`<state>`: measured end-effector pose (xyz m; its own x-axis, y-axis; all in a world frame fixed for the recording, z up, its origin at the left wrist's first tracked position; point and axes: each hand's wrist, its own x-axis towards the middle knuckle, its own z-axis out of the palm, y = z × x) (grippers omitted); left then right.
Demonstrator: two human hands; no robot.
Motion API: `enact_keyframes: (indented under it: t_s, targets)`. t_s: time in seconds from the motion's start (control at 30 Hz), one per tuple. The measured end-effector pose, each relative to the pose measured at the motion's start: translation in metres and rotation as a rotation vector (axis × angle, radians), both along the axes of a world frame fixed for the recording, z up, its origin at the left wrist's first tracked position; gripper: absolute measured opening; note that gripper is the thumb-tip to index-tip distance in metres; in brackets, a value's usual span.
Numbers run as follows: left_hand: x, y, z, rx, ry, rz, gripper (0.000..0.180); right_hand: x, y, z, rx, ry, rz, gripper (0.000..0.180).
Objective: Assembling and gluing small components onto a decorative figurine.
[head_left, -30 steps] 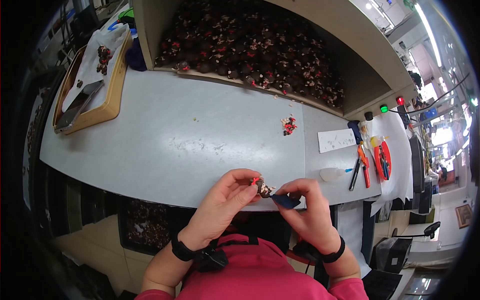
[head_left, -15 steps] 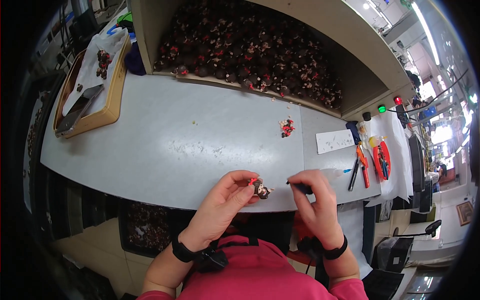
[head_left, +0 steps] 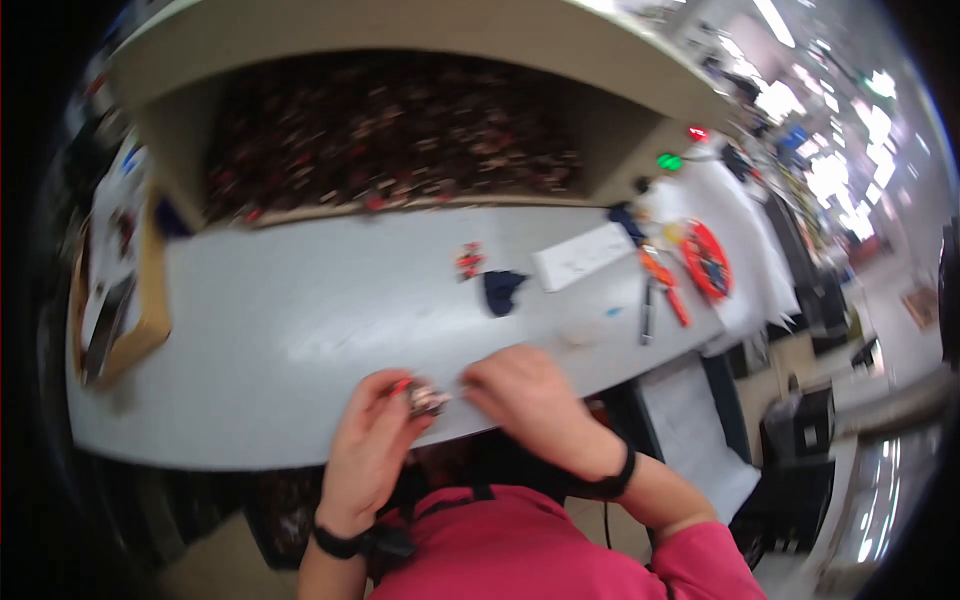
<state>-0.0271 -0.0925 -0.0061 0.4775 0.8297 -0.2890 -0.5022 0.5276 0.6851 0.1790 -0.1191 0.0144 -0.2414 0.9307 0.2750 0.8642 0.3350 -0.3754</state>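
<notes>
Between the thumb and fingers of my left hand is a small figurine, brown and cream with a red bow. It is held upright-ish above the table's front edge, blurred by motion. My right hand is beside it on the right, fingertips pinched together close to the figurine; whatever they hold is too small and smeared to name. A crumpled dark blue cloth lies on the table beyond my right hand. Just past the cloth sits a little heap of red and dark pieces.
A large open bin full of similar dark figures stands at the back. On the right are a white board, a black pen, an orange-red tool and a red tray. A yellow tray holding a phone is at the left.
The dark blue cloth, earlier at my right hand, now lies on the table. My right hand has come closer to the figurine. The whole view has shifted and blurred with head movement.
</notes>
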Motion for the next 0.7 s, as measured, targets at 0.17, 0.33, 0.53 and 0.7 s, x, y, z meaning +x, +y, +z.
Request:
enact_keyframes:
  t_s: [0.17,0.33,0.53,0.7]
  targets:
    - [0.002,-0.003,-0.002,-0.006,-0.001,0.072,0.025,-0.001,0.002,-0.013,0.029,0.030,-0.014,0.011]
    - [0.008,-0.002,0.001,0.011,0.020,0.051,0.026,0.002,-0.004,-0.017,0.068,0.004,-0.030,0.009]
    - [0.009,0.001,0.007,0.032,0.020,0.034,0.029,0.011,-0.009,-0.015,0.032,0.305,0.015,0.009]
    - [0.017,0.007,0.010,0.034,0.011,0.013,0.032,0.017,-0.019,0.009,-0.312,0.805,-0.029,0.010]
